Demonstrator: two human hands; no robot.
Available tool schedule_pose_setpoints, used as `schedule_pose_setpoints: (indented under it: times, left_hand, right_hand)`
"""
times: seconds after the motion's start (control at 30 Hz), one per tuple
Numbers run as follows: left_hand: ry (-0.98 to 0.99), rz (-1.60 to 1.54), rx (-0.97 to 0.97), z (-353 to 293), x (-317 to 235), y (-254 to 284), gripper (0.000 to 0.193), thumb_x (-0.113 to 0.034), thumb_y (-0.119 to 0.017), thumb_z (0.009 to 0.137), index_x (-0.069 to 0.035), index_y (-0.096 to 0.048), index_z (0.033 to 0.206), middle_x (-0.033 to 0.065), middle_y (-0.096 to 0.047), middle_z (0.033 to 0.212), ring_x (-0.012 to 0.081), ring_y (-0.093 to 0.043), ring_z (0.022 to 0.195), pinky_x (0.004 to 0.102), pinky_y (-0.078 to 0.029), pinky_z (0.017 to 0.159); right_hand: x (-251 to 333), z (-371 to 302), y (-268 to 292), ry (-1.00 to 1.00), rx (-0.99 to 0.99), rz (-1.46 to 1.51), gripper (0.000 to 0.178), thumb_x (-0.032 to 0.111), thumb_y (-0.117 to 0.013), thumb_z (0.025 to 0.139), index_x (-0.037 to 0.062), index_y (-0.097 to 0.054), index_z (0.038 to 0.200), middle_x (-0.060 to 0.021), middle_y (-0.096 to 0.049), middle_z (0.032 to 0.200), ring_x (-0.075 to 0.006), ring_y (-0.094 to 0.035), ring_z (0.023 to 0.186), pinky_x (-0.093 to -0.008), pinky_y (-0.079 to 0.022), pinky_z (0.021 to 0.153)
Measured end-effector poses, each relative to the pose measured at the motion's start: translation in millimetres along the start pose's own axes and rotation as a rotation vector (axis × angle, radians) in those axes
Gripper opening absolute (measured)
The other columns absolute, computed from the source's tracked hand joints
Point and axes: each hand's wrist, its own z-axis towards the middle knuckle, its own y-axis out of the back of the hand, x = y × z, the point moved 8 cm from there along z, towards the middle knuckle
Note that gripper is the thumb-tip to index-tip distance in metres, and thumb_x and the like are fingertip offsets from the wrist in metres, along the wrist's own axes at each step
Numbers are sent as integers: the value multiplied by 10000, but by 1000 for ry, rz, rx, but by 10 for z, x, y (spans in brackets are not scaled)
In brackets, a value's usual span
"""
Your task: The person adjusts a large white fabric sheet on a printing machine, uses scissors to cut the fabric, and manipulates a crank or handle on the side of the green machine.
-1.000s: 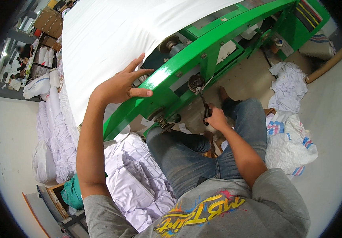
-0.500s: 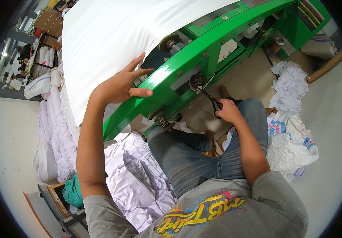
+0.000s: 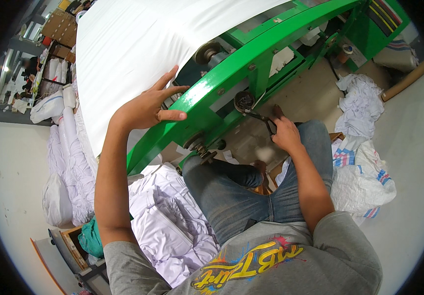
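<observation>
My left hand [image 3: 155, 105] lies with fingers spread over the edge of a green machine frame [image 3: 199, 96], where white fabric [image 3: 138, 44] is stretched across the machine. Its thumb rests on the green rail. A pair of black-handled scissors [image 3: 267, 121] is gripped in my right hand [image 3: 285, 133], in front of my raised knee. The scissors' tips reach to a round dark cup-like holder [image 3: 244, 102] under the rail; whether they are inside it, I cannot tell.
Crumpled white cloth [image 3: 165, 221] lies beside my left leg, and a second heap [image 3: 362, 105] sits on the floor at right, near a woven sack [image 3: 364, 182]. A metal spindle with a spring [image 3: 201, 149] sticks out near my left knee. Wrapped rolls [image 3: 66, 162] stand at far left.
My right hand has moved slightly forward with the scissors, whose handles now lie flatter and closer to the round holder. My left hand has barely shifted.
</observation>
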Motion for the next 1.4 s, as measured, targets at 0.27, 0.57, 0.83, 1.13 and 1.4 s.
schedule_pose_setpoints:
  times: [0.27,0.57,0.83,1.13,1.4]
  left_hand:
    - [7,-27,9,6,-2,2,1088,-842,-723,824,-128,-554,1627,122,-127,1864,426,-345,1638,576,-381,1293]
    - [-10,-9,-3,-8,8,-2,1003,-825,-713,883,-135,-591,1602,154,-141,1857,478,-376,1608,561,-414,1260]
    - [-16,-15,-3,-8,5,-12,998,-811,-723,885,-122,-596,1595,156,-140,1856,477,-370,1612,561,-402,1270]
    - [-37,-3,-10,4,5,-10,980,-798,-725,895,-118,-600,1590,171,-152,1852,473,-348,1624,555,-395,1275]
    - [-27,-15,-7,8,11,-11,993,-809,-720,891,-119,-596,1595,169,-152,1852,471,-349,1624,554,-402,1269]
  right_hand:
    - [-38,30,-26,24,-87,23,572,20,-734,815,85,-726,1383,-225,-694,1324,-423,-661,1265,-513,-540,1088]
    - [-23,64,-42,-8,-22,-5,517,3,-703,833,81,-748,1343,-203,-710,1233,-432,-690,1202,-515,-569,1041]
    - [58,13,1,-7,-38,122,546,45,-720,798,58,-742,1344,-246,-693,1294,-447,-662,1269,-504,-538,1117]
    - [-12,66,-123,63,-64,115,568,40,-726,805,12,-705,1372,-285,-680,1249,-481,-653,1228,-532,-537,1091]
    - [-46,151,-225,127,-17,142,551,38,-709,819,-1,-708,1369,-294,-679,1193,-486,-657,1194,-533,-536,1077]
